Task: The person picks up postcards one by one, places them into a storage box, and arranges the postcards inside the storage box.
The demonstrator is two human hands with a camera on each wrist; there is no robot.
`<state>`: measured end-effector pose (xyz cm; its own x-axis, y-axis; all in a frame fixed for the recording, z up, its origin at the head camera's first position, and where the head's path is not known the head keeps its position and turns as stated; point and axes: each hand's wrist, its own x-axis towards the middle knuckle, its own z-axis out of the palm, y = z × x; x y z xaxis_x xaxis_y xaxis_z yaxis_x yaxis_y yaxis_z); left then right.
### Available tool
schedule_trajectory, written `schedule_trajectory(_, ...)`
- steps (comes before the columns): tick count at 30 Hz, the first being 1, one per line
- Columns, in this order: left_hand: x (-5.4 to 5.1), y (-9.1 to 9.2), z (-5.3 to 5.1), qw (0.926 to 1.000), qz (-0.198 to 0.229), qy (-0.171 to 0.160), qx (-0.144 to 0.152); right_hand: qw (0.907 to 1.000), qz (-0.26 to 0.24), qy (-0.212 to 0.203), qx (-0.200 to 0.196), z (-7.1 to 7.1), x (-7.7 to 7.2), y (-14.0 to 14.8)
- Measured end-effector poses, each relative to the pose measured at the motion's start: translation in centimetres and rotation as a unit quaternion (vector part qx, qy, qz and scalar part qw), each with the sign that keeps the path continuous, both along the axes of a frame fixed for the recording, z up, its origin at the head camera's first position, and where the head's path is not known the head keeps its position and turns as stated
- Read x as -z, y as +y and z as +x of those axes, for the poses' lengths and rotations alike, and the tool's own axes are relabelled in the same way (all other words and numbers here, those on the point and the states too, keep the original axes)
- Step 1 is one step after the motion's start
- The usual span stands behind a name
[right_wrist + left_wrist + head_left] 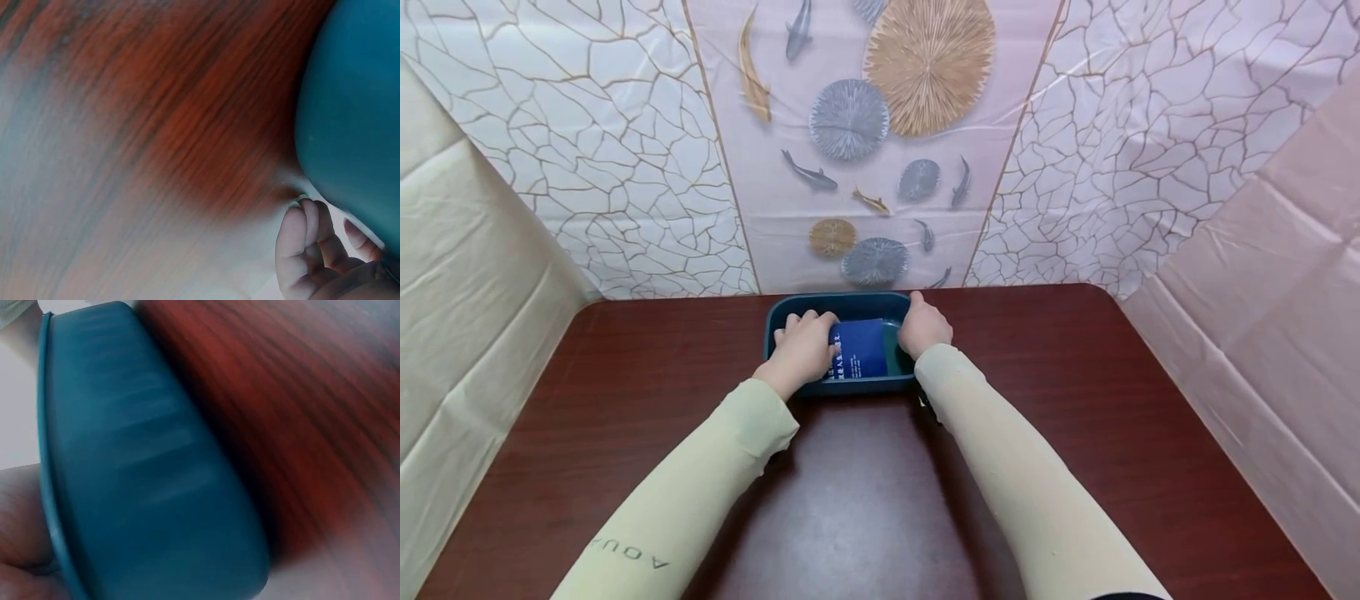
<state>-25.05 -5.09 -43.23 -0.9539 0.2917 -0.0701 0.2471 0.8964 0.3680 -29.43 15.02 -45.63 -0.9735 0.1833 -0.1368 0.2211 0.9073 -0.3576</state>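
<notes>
A dark teal plastic basin [857, 385] sits at the far edge of the table. Inside it lies a flat blue rectangular item [861, 350] with white printed characters; its exact kind cannot be told. My left hand [805, 346] reaches over the basin's left part and grips the blue item by its left side, the fingertips partly hidden. The left wrist view shows the basin's outer wall [137, 450] with part of that hand behind the rim. My right hand [925, 327] holds the basin's right end, its fingers [294, 244] curled outside the wall in the right wrist view.
The dark red wood-grain table [857, 492] spreads in front of and beside the basin. Just behind the basin hangs a patterned cloth backdrop [865, 167]. Pale cloth panels [475, 333] enclose the left and right sides.
</notes>
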Motion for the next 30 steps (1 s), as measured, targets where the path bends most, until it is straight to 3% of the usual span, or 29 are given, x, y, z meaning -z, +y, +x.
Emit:
schedule_trajectory(9,1.2,0.8,-0.9,0.9977,-0.026,-0.061,0.015,1.0000,0.005,0.004,0.005,0.0,0.5,0.0)
schedule_trajectory(14,1.5,0.8,-1.3,0.9961,0.000,-0.088,-0.006,0.9999,0.009,0.002,0.004,-0.1,0.5,-0.2)
schedule_trajectory(20,1.7,0.8,-1.3,0.9949,0.020,-0.096,-0.020,0.9999,0.008,0.010,0.007,-0.2,0.7,-0.1)
schedule_trajectory(30,1.2,1.2,-0.8,0.9952,-0.001,-0.096,-0.021,0.9999,0.008,0.009,0.012,-0.2,1.0,0.0)
